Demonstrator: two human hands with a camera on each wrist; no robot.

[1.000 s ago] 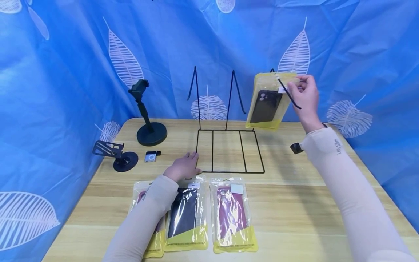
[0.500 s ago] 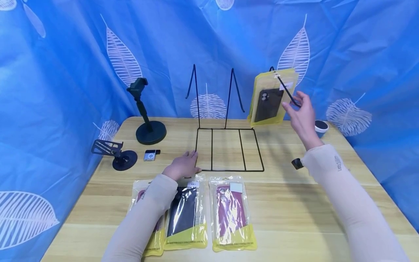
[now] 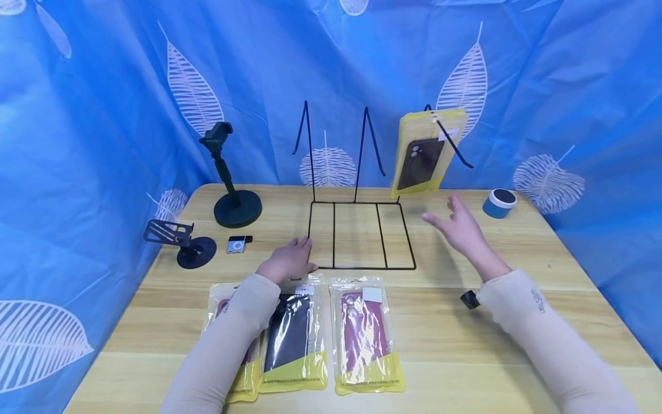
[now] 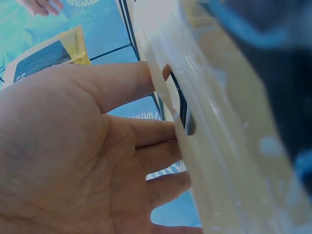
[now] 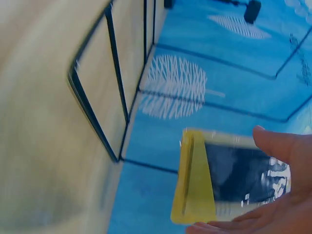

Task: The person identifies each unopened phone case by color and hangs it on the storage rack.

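Note:
My left hand (image 3: 289,261) rests at the front left corner of the black wire display rack (image 3: 362,268), fingers extended, just behind the packaged phone cases. In the left wrist view its fingertips reach the tabletop beside a clear bag. My right hand (image 3: 460,227) hovers in the air right of the rack, thumb and fingers apart, holding nothing. Above it, yellow-edged bags with a dark phone case (image 3: 420,163) hang from the rack's right hook (image 3: 455,144). On the table lie a bagged black phone case (image 3: 289,333), a bagged magenta one (image 3: 364,336) and another bag (image 3: 243,374), partly under my left sleeve.
A tall black phone stand (image 3: 235,201) and a low folding stand (image 3: 193,250) stand at the left, near a small silver player (image 3: 236,245). A blue-white round jar (image 3: 499,203) is at the back right. The rack's left hook (image 3: 301,129) and middle hook (image 3: 374,144) stick out forward.
My right hand has let go of the bag on the right hook and moved down and toward me. The bag now hangs by itself. My left hand stays in place.

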